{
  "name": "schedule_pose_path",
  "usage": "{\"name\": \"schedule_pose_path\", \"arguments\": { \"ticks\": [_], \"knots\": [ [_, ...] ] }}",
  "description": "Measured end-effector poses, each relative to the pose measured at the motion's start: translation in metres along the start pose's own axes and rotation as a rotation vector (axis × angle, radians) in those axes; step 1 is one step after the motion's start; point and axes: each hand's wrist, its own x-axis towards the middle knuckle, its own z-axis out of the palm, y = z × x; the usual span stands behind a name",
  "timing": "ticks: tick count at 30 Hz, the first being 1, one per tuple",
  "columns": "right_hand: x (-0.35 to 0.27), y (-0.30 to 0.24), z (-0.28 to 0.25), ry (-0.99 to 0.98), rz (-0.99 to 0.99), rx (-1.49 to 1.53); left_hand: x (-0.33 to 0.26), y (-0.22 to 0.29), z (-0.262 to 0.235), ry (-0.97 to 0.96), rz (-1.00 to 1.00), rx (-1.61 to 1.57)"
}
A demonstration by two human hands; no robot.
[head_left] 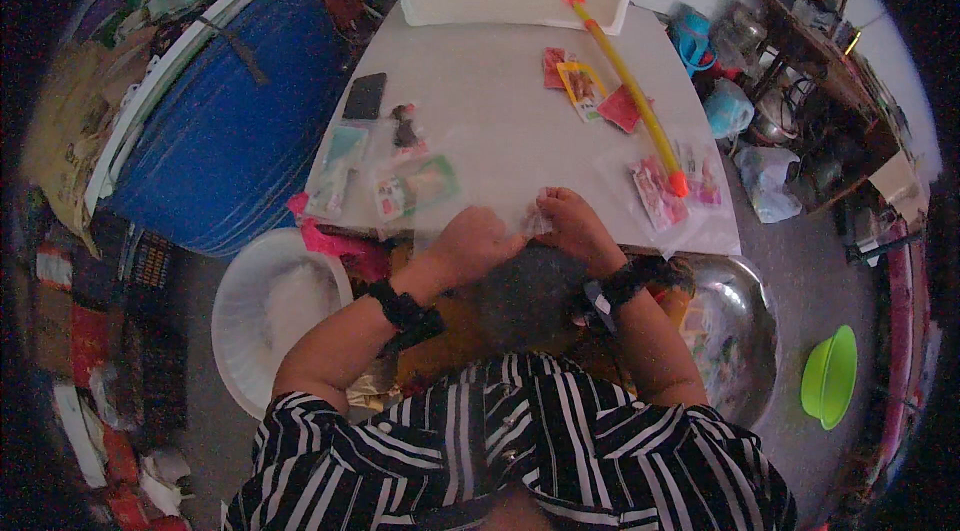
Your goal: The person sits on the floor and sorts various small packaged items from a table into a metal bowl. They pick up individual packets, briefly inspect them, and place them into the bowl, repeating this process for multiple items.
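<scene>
At the front edge of the white table (pixel 490 96), my left hand (pixel 474 241) and my right hand (pixel 572 227) are close together with fingers curled in. Between them they pinch a clear plastic bag (pixel 537 222), its outline faint and blurred. Left of my left hand lies a green-and-white packet (pixel 430 181) in clear film. Beyond my right hand is a pink packet (pixel 657 196) in a clear sleeve. Farther back, a yellow packet (pixel 580 91) and red packets (pixel 621 109) lie beside a long yellow tube (pixel 630 86) with orange ends.
A white foam box (pixel 515 11) stands at the table's back; a dark flat rectangle (pixel 365 96) lies at left. White basin (pixel 232 331) with clear film sits lower left, metal basin (pixel 768 331) with packets lower right. Also around: blue barrel (pixel 230 121), green basin (pixel 828 376), cluttered shelf (pixel 820 41).
</scene>
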Motion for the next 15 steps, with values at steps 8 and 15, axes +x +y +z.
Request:
{"name": "schedule_pose_path", "arguments": {
  "ticks": [8,15],
  "knots": [
    [0.008,-0.077,0.005,0.319,0.473,0.698,0.003,-0.023,-0.012,0.101,-0.076,0.115],
    [0.012,-0.048,0.008,0.238,0.410,0.531,0.004,-0.019,0.018,0.169,-0.302,-0.276]
  ]
}}
